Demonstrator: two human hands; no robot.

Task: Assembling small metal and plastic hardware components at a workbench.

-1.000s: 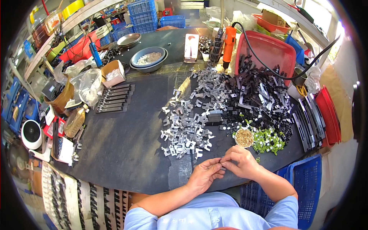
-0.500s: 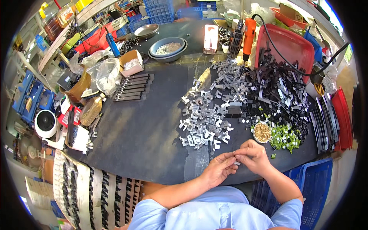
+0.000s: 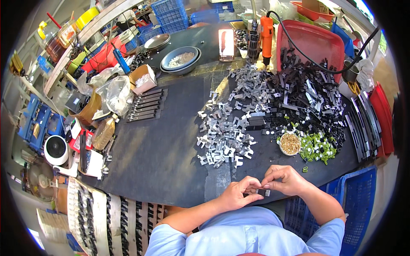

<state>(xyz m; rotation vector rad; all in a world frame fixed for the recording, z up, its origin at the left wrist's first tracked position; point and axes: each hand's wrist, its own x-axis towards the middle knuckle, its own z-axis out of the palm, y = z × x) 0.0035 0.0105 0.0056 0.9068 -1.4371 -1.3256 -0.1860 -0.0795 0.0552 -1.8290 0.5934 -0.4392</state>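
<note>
Close to the near edge of the table, my left hand and my right hand meet at the fingertips. A small silver metal piece shows just below my right fingertips, which are pinched together. My left fingers are curled with the thumb stretched toward that piece; what they grip is hidden. Beyond my hands lies a spread heap of silver metal clips. Right of it are a round tub of small brass-coloured parts and a pile of green clips.
Black metal parts heap up before a red basket. An orange electric screwdriver hangs at the back. Dark strips lie in a row, left of centre. Stacked bowls stand behind. A blue crate is beside my right arm.
My hands have shifted slightly down in the picture, and my left fingers have spread a little from the thumb. The small metal piece now shows lower, under my right fingers. The whole view has tilted slightly.
</note>
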